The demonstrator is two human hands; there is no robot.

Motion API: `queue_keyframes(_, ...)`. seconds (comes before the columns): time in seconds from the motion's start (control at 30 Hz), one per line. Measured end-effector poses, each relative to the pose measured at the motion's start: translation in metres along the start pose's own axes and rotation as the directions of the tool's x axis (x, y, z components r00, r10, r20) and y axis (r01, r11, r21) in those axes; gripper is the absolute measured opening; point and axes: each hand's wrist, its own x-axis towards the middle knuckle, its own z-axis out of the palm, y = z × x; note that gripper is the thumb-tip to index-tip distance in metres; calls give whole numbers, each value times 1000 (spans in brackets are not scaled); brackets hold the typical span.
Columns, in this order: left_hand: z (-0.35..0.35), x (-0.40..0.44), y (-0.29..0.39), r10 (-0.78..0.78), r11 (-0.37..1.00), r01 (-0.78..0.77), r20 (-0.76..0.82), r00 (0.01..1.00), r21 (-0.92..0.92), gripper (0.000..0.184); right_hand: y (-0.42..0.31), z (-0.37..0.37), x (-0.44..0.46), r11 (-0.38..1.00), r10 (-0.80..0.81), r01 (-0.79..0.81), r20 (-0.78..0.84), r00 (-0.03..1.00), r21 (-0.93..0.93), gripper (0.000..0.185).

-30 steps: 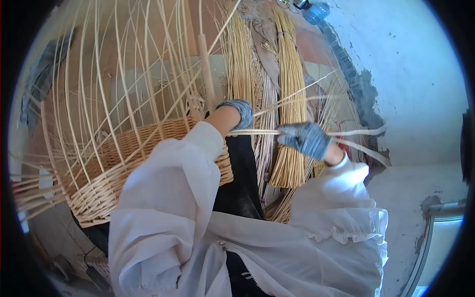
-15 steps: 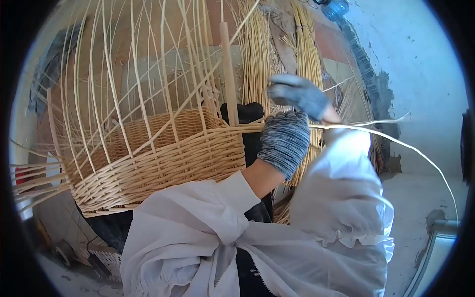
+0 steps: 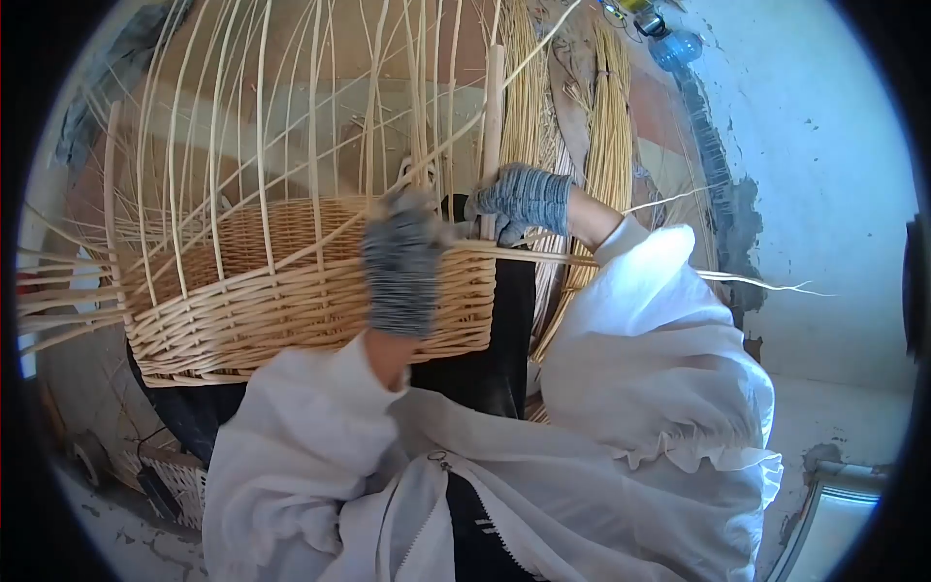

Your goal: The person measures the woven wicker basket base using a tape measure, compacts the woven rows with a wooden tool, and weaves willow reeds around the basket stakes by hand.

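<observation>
A half-woven wicker basket (image 3: pixel 310 320) lies across my lap, its tall upright willow rods (image 3: pixel 263 145) pointing away from me. My left hand (image 3: pixel 402 267), in a grey knitted glove, is over the near wall close to the right corner. Motion smears it, and its fingers cannot be made out. My right hand (image 3: pixel 531 201), gloved alike, has its fingers closed around the lower part of the thick wooden corner post (image 3: pixel 493 121). Below that hand, weaving rods (image 3: pixel 543 256) run out from the basket's rim to the right, partly under my sleeve.
Bundles of willow rods (image 3: pixel 609 145) lie on the floor beyond my right hand. Loose rod ends (image 3: pixel 63 296) stick out from the basket's left side. A large clear bottle (image 3: pixel 676 48) stands by the wall at the upper right. A white slatted crate (image 3: pixel 184 480) sits at lower left.
My left hand has moved left from the rods outside the corner to the basket wall. My right hand has come in from the right to the corner post. The long curved rod has swung out of sight.
</observation>
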Motion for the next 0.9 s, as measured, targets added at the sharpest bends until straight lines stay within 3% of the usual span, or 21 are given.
queue_keyframes(0.03, -20, 1, 5, -86, 940, 53, -85, 993, -337, 16, -14, -3, -4, 915, 209, -209, 37, 977, 345, 36)
queue_keyframes(0.07, -13, 4, 17, -92, 943, 63, -74, 993, -327, 16, 0, -1, -4, 914, 205, -200, 24, 978, 354, 36)
queue_keyframes(0.1, 1, 3, 33, -142, 985, 110, -259, 956, -133, 17, 28, 7, -2, 728, 43, -45, 20, 999, 684, 38)
queue_keyframes(0.13, 9, -1, 42, -149, 980, 192, -443, 884, 55, 19, 45, 16, -3, 408, -110, 85, -43, 993, 909, 41)
queue_keyframes(0.17, 3, -1, 45, -154, 977, 202, -435, 887, 64, 19, 24, 19, -12, 416, -133, 57, -1, 991, 908, 49)
queue_keyframes(0.2, -11, 1, 51, 5, 985, 68, -426, 905, 157, 11, 8, 26, -14, 408, -137, 76, -22, 990, 910, 49)
queue_keyframes(0.23, -25, 6, 59, 164, 966, -66, -395, 904, 250, 7, -6, 33, -13, 745, 7, 109, -171, 985, 658, 39)
queue_keyframes(0.27, -41, 10, 66, 159, 961, -58, -369, 916, 269, 7, -15, 35, -10, 951, 88, 31, -367, 926, 306, 32)
queue_keyframes(0.3, -58, 14, 74, 70, 969, 19, -347, 935, 248, 8, -16, 33, -4, 945, 282, -204, -321, 904, 255, 45)
queue_keyframes(0.4, -24, 63, 100, -56, 916, 112, -154, 987, 385, 11, -30, 37, -11, 899, 404, -287, -368, 837, 332, 49)
queue_keyframes(0.47, 14, 111, 107, -448, 687, 375, -44, 893, 623, 20, -16, 57, -1, 881, 408, -212, -452, 793, 423, 46)
queue_keyframes(0.5, 23, 133, 101, -467, 669, 382, -39, 883, 637, 20, -10, 65, 4, 848, 424, -143, -492, 761, 510, 46)
queue_keyframes(0.57, 39, 167, 85, -697, 629, 549, 86, 712, 550, 25, -14, 70, 3, 779, 474, -40, -546, 691, 625, 38)
queue_keyframes(0.6, 38, 177, 75, -706, 617, 549, 88, 703, 564, 25, -19, 66, -2, 773, 477, -27, -553, 683, 634, 38)
queue_keyframes(0.67, 28, 190, 52, -706, 637, 523, 155, 691, 566, 35, -29, 60, -9, 784, 552, -224, -484, 679, 579, 49)
queue_keyframes(0.73, 22, 193, 43, -692, 624, 475, 155, 705, 621, 38, -31, 65, -5, 778, 567, -221, -507, 649, 588, 44)
queue_keyframes(0.77, 22, 195, 37, -644, 400, 285, 46, 764, 871, 37, -31, 69, 3, 757, 615, -250, -530, 584, 603, 34)
queue_keyframes(0.8, 22, 200, 29, -553, 99, 86, -17, 833, 991, 37, -31, 71, 8, 737, 657, -283, -552, 513, 614, 24)
queue_keyframes(0.83, -8, 209, 5, -536, 208, 57, 65, 842, 977, 43, -43, 62, -2, 603, 736, -205, -439, 515, 771, 20)
queue_keyframes(0.87, -4, 210, -8, -541, 209, 53, 70, 838, 976, 43, -45, 65, -2, 599, 740, -204, -438, 509, 775, 20)
queue_keyframes(0.9, 5, 208, -24, -539, -70, -325, 238, 808, 943, 46, -46, 68, 0, 677, 712, -218, -551, 435, 703, 21)
